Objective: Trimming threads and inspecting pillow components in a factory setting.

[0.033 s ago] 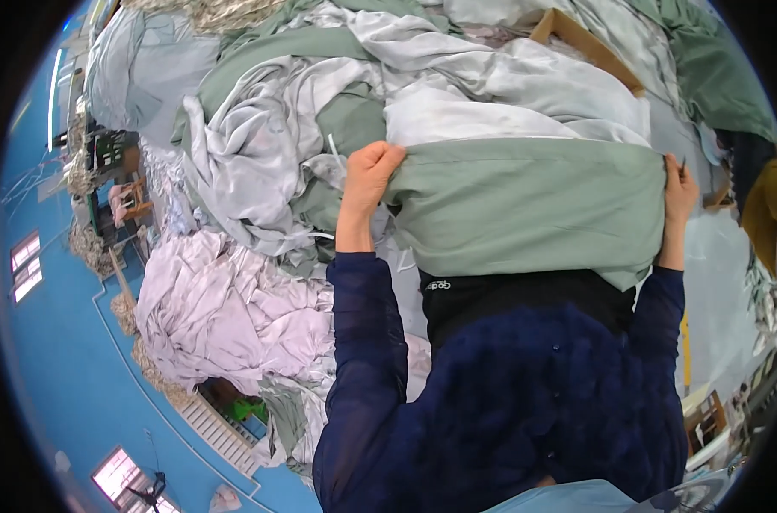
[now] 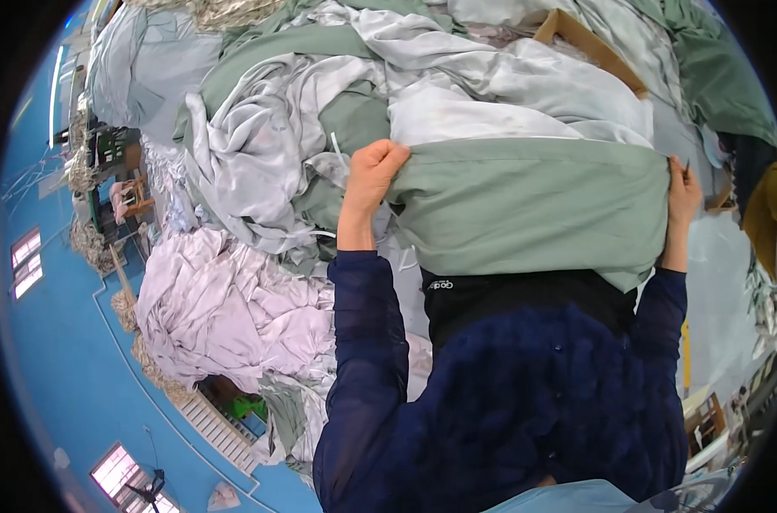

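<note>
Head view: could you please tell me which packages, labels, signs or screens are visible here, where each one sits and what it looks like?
Cardboard box: upper right, half buried in the heap of pale cloth, brown, open, only its rim showing.
Small label: on the black garment just below the green cloth held taut between the left hand and right hand; short pale print on black.
No signs or screens can be made out.

Brown cardboard box (image 2: 589, 47) top right, half buried in cloth; small white logo label (image 2: 440, 285) on black garment.
</note>
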